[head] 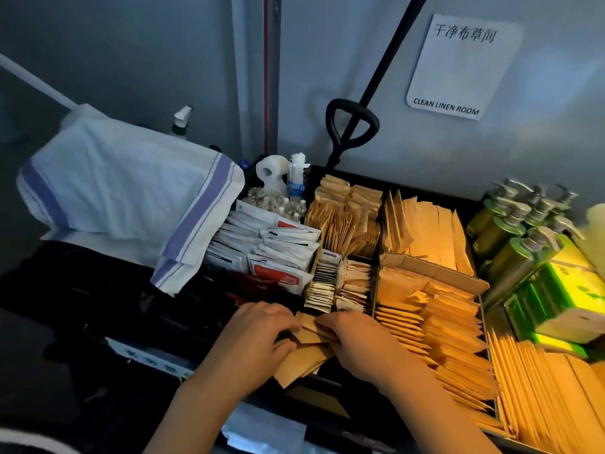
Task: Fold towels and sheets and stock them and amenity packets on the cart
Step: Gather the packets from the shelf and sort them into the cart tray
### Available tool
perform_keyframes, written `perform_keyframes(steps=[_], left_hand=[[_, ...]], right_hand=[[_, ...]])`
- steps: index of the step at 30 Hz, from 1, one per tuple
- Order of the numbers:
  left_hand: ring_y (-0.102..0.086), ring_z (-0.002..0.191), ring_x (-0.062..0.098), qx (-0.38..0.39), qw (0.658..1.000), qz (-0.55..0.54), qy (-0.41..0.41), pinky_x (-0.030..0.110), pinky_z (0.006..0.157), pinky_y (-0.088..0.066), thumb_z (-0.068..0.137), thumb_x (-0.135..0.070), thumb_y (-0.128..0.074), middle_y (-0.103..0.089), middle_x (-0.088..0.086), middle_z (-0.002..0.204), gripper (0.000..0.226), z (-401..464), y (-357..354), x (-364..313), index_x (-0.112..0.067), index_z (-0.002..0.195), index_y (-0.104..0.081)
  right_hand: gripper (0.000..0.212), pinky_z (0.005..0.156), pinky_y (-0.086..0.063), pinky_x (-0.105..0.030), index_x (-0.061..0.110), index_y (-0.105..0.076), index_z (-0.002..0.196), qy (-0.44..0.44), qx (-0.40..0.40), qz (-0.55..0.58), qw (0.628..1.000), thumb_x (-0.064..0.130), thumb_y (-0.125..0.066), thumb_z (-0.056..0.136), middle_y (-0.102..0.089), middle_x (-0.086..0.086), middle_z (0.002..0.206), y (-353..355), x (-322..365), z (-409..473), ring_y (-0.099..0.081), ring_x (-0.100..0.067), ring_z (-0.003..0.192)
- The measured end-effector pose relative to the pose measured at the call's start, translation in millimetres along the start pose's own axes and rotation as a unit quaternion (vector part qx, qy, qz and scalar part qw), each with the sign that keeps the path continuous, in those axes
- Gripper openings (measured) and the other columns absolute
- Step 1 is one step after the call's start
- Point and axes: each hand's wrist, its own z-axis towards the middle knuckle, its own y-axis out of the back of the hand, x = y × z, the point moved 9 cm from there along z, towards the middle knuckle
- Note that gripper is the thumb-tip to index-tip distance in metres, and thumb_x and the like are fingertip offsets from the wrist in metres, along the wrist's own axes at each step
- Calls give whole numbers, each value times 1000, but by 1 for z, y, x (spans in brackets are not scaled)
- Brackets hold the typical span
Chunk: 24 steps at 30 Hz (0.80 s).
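Observation:
A loose bunch of brown paper amenity packets point(306, 350) lies in the near middle compartment of the black cart tray point(422, 188). My left hand point(258, 332) grips the bunch from the left, fingers curled over its edge. From the right, my right hand point(353, 339) holds the same packets with curled fingers. Other compartments hold upright rows of brown packets point(442, 326), white and red sachets point(271, 250) and small striped packets point(322, 286). A white towel with blue stripes point(131, 191) is draped at the cart's left.
Green pump bottles point(520, 231) and green boxes point(563, 290) stand at the right. A toilet roll point(271, 173) and small clear bottles point(278, 201) sit at the back. A black handle point(352, 126) leans on the wall below a "Clean Linen Room" sign point(458, 67).

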Motion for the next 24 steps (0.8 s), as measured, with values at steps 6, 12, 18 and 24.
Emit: perform_keyframes(steps=[6, 12, 18, 24], left_hand=[[-47, 118, -9, -14, 1000, -25, -9, 23, 104, -40, 91, -47, -70, -55, -33, 126, 41, 9, 5, -5, -48, 132, -61], [-52, 115, -13, -64, 994, -92, -6, 15, 86, -45, 89, -56, -68, -56, -36, 122, 45, 25, 19, -21, -54, 129, -47], [-57, 104, -11, -103, 982, -142, -68, 19, 82, -49, 93, -34, -69, -61, -37, 107, 30, 55, 29, -65, -47, 120, -63], [-56, 86, -9, -144, 982, -43, -111, 11, 68, -42, 95, -32, -65, -61, -32, 98, 19, 88, 33, -113, -43, 111, -65]], right_hand=[[19, 78, -52, -37, 30, -66, 109, -14, -72, 3, 997, 23, -65, 91, -71, 3, 103, 18, -5, -10, -64, -24, 96], [16, 67, -45, -29, 31, -67, 104, -20, -196, 92, 976, 20, -66, 92, -72, 8, 95, 58, -19, -39, -63, -15, 87], [32, 84, -45, -14, 44, -71, 98, -56, -287, 281, 914, 15, -77, 85, -69, 30, 99, 91, -64, -73, -60, 7, 101], [28, 89, -52, -27, 38, -75, 103, -65, -358, 275, 890, 18, -81, 84, -70, 22, 103, 121, -105, -101, -62, -4, 105]])
